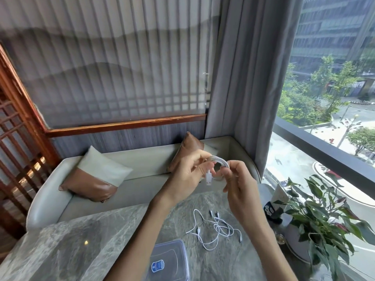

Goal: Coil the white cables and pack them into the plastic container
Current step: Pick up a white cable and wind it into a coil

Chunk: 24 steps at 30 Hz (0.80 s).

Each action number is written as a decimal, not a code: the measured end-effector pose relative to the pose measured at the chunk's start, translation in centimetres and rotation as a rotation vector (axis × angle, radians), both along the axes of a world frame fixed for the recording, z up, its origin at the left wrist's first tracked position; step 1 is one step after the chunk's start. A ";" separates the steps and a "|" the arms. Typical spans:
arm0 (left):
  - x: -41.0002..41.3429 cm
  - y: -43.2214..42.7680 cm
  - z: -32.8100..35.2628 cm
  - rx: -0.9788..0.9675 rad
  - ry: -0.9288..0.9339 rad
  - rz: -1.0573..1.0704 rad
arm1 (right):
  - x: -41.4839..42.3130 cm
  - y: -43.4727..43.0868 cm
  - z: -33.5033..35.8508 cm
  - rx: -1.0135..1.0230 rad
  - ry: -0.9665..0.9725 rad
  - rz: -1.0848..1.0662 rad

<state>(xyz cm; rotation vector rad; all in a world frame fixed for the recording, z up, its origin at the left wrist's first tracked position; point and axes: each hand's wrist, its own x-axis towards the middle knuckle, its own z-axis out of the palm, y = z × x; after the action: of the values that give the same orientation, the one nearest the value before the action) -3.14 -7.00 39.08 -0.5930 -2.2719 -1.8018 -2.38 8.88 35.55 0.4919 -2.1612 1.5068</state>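
Observation:
Raised above the table, my left hand (190, 171) and my right hand (239, 183) both pinch a small coil of white cable (220, 161). Its plug end (209, 179) hangs down between the hands. More white cables (217, 228) lie loose and tangled on the grey marble table (81, 240), below my right forearm. A clear plastic container (172, 258) with a blue label stands at the table's near edge, partly hidden by my left forearm; whether anything lies inside it cannot be told.
A potted plant (316, 226) in a white pot stands at the table's right end, beside a small dark object (271, 211). Behind the table runs a pale sofa (142, 159) with two cushions. A large window is on the right.

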 end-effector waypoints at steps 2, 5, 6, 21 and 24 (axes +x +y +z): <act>0.5 0.4 -0.5 -0.079 -0.065 0.022 | -0.7 0.4 0.9 0.260 0.001 -0.093; 1.2 0.8 -0.5 -0.005 -0.164 -0.004 | -1.7 0.9 2.6 0.414 -0.031 -0.074; 1.4 0.8 -0.4 0.046 -0.196 -0.027 | -1.9 1.0 3.1 0.441 -0.033 -0.060; 1.7 0.3 2.7 0.225 -0.176 0.116 | -2.3 0.6 7.1 0.397 0.053 0.122; 1.6 0.2 3.1 0.225 -0.227 0.122 | -1.9 0.4 7.1 0.512 0.120 0.128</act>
<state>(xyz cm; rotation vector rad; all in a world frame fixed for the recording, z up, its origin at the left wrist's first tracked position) -1.57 -6.80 42.21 -0.2166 -2.1393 -2.1166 -4.31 9.24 42.68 0.8781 -2.4488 0.9359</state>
